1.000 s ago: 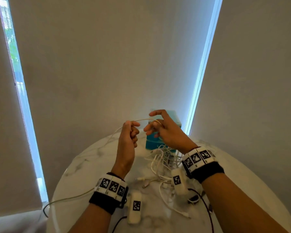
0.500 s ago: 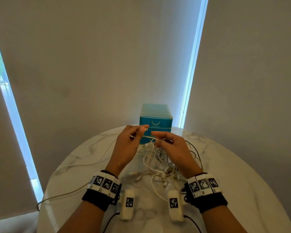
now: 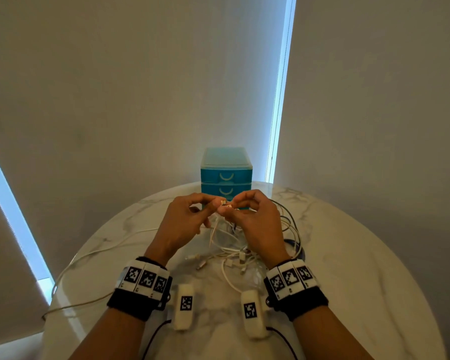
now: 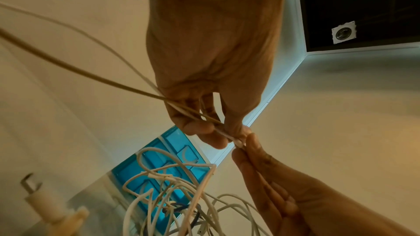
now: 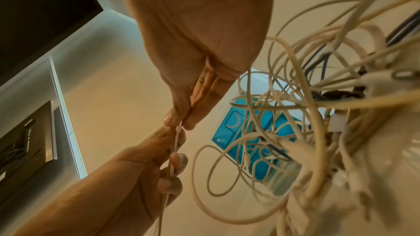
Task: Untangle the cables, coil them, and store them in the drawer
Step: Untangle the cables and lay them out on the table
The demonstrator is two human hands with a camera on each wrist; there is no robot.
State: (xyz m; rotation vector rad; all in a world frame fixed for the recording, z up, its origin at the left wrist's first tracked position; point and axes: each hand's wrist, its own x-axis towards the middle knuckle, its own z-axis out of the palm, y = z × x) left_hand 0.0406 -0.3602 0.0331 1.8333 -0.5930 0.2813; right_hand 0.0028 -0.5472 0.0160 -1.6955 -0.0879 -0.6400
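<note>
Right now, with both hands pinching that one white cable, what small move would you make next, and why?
Probably start winding loops. The left hand and right hand pinch the white cable at its connector end; it trails free leftward across the table, apart from the tangled pile. The drawer unit looks closed.

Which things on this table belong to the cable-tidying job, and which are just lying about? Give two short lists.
Part of the job:
- white cable, pinched at its end by left hand and right hand
- tangled cable pile on the marble table
- blue drawer unit, drawers closed

Just lying about:
- two white tagged devices near the wrists
- window blinds
</note>
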